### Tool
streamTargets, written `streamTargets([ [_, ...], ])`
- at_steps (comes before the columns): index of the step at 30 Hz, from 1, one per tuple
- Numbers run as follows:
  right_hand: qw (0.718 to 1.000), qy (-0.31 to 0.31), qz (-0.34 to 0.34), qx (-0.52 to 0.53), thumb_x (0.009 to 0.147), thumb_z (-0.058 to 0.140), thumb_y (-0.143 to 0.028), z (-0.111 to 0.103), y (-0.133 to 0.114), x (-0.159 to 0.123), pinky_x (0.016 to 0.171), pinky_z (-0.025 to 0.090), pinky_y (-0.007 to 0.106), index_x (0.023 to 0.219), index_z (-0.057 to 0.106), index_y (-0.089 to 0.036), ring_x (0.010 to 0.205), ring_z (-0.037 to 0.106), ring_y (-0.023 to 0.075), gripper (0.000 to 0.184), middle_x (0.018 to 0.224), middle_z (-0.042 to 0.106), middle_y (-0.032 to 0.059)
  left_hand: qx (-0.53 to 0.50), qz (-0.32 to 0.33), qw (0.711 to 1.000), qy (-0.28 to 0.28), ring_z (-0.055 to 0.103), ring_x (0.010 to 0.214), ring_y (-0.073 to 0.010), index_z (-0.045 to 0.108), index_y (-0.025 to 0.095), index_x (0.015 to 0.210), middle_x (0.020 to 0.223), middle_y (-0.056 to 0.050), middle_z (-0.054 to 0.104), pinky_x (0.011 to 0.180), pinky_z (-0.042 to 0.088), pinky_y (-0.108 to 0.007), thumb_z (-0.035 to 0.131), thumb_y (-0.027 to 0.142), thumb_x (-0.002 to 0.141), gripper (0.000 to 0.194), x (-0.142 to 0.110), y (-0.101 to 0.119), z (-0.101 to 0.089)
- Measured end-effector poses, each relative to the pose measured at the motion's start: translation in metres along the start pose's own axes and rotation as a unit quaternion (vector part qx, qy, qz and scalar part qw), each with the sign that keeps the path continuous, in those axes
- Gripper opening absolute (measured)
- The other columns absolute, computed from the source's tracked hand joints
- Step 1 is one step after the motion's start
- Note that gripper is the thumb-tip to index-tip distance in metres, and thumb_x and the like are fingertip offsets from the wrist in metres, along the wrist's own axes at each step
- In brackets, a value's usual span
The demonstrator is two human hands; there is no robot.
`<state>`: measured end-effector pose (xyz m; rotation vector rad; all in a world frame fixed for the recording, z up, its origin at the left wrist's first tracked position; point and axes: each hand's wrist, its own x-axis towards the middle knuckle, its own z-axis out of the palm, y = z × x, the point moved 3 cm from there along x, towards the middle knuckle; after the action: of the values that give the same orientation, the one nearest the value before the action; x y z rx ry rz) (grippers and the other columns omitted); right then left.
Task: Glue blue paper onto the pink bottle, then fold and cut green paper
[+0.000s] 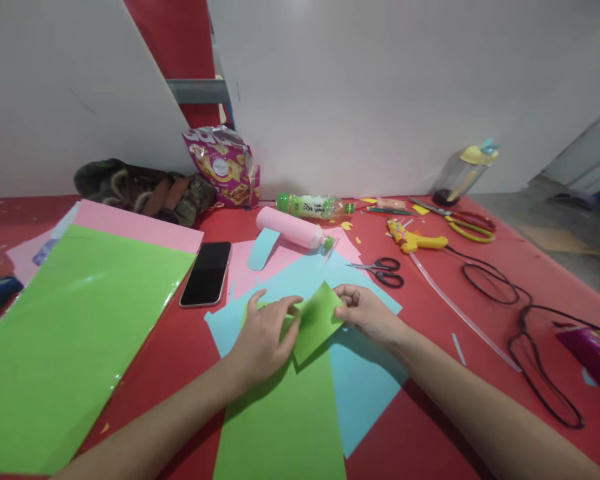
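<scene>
A small piece of green paper (318, 321) is raised at a tilt above larger sheets. My right hand (363, 312) pinches its right edge between thumb and fingers. At the piece's left edge is my left hand (267, 333), with fingers bent and spread apart; whether a fingertip touches the paper I cannot tell. Below both hands lies a larger green sheet (285, 420), partly over a light blue sheet (367, 393). Just beyond the hands, a bottle wrapped in pink paper (290, 228) lies on its side, with a blue paper strip (264, 249) against it.
Black-handled scissors (386, 272) and a yellow glue gun (417, 240) with its cord lie to the right. On the left are a phone (207, 274) and a packet of green paper (80, 340). A green-labelled bottle (310, 206), snack bag (223, 167) and tumbler (463, 173) line the back.
</scene>
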<state>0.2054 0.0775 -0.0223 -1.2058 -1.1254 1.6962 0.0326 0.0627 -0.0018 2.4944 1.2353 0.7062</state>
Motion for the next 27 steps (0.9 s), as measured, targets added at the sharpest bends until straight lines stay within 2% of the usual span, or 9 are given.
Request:
streamTargets([
  [2, 0.999, 0.021, -0.011, -0.028, 0.049, 0.070, -0.042, -0.004, -0.001, 0.002, 0.041, 0.023, 0.019, 0.065, 0.052, -0.015, 0.040, 0.033, 0.0042, 0.037, 0.047, 0.044, -0.0066, 0.003, -0.042, 0.998, 0.053, 0.055, 0.083, -0.0179, 0.040, 0.015, 0.104, 0.088, -0.007, 0.060, 0.089, 0.030, -0.043, 0.032, 0.017, 0.083, 0.024, 0.002, -0.009, -0.003],
  [6, 0.978, 0.156, -0.072, -0.120, 0.064, 0.054, -0.042, -0.020, -0.006, 0.005, 0.042, 0.026, 0.021, 0.061, 0.048, -0.017, 0.041, 0.033, 0.0062, 0.026, 0.048, 0.039, -0.0062, -0.015, -0.140, 0.982, 0.127, 0.051, 0.087, -0.0200, 0.027, 0.011, 0.122, 0.084, -0.008, 0.056, 0.078, 0.039, -0.036, 0.035, 0.020, 0.080, 0.044, 0.004, -0.023, -0.011],
  [9, 0.957, 0.203, -0.101, -0.179, 0.068, 0.050, -0.035, -0.027, -0.008, 0.005, 0.046, 0.029, 0.022, 0.061, 0.047, -0.017, 0.045, 0.037, 0.0082, 0.019, 0.049, 0.041, -0.0050, -0.033, -0.192, 0.979, 0.061, 0.050, 0.061, -0.0161, 0.015, 0.011, 0.129, 0.057, 0.003, 0.046, 0.063, 0.041, -0.030, 0.035, 0.021, 0.080, 0.054, 0.005, -0.023, -0.010],
  [12, 0.902, 0.219, -0.129, -0.348, 0.072, 0.045, -0.028, -0.026, -0.010, 0.004, 0.049, 0.032, 0.022, 0.062, 0.048, -0.018, 0.050, 0.043, 0.0107, 0.015, 0.054, 0.048, -0.0022, -0.036, -0.219, 0.973, -0.066, 0.040, 0.043, -0.0135, 0.019, 0.012, 0.127, 0.046, 0.008, 0.033, 0.051, 0.036, -0.027, 0.035, 0.023, 0.079, 0.051, 0.005, -0.019, -0.003],
  [14, 0.868, 0.205, -0.138, -0.430, 0.073, 0.045, -0.025, -0.023, -0.010, 0.004, 0.051, 0.032, 0.023, 0.062, 0.048, -0.018, 0.051, 0.045, 0.0115, 0.014, 0.054, 0.050, -0.0020, 0.018, -0.208, 0.974, -0.091, 0.046, 0.053, -0.0158, 0.030, 0.012, 0.121, 0.055, 0.004, 0.042, 0.059, 0.038, -0.031, 0.037, 0.026, 0.078, 0.045, 0.005, -0.017, -0.003],
  [16, 0.863, 0.180, -0.135, -0.453, 0.072, 0.048, -0.022, -0.021, -0.009, 0.005, 0.053, 0.032, 0.023, 0.061, 0.050, -0.018, 0.050, 0.045, 0.0118, 0.011, 0.052, 0.050, -0.0023, 0.105, -0.180, 0.976, -0.061, 0.050, 0.076, -0.0214, 0.038, 0.011, 0.115, 0.077, -0.006, 0.049, 0.071, 0.035, -0.039, 0.041, 0.028, 0.077, 0.042, 0.005, -0.015, -0.004],
  [19, 0.851, 0.147, -0.133, -0.486, 0.072, 0.050, -0.021, -0.019, -0.005, 0.006, 0.054, 0.032, 0.024, 0.063, 0.052, -0.018, 0.051, 0.047, 0.0126, 0.010, 0.053, 0.052, -0.0013, 0.171, -0.104, 0.979, -0.050, 0.043, 0.096, -0.0266, 0.045, 0.012, 0.110, 0.101, -0.013, 0.043, 0.079, 0.030, -0.043, 0.044, 0.025, 0.075, 0.037, 0.004, -0.009, -0.002],
  [22, 0.841, 0.127, -0.132, -0.509, 0.073, 0.049, -0.023, -0.017, -0.002, 0.007, 0.055, 0.033, 0.024, 0.066, 0.054, -0.018, 0.054, 0.049, 0.0136, 0.010, 0.056, 0.054, -0.0002, 0.156, -0.035, 0.980, -0.115, 0.044, 0.092, -0.0242, 0.048, 0.012, 0.107, 0.100, -0.012, 0.046, 0.078, 0.030, -0.040, 0.041, 0.021, 0.077, 0.032, 0.001, 0.000, 0.008],
  [27, 0.829, 0.132, -0.124, -0.529, 0.077, 0.045, -0.024, -0.014, 0.000, 0.006, 0.056, 0.034, 0.024, 0.079, 0.054, -0.018, 0.057, 0.051, 0.0144, 0.010, 0.060, 0.056, 0.0003, 0.174, -0.003, 0.970, -0.171, 0.047, 0.084, -0.0225, 0.044, 0.010, 0.116, 0.089, -0.010, 0.053, 0.071, 0.032, -0.037, 0.033, 0.022, 0.084, 0.036, -0.002, 0.006, 0.020],
])
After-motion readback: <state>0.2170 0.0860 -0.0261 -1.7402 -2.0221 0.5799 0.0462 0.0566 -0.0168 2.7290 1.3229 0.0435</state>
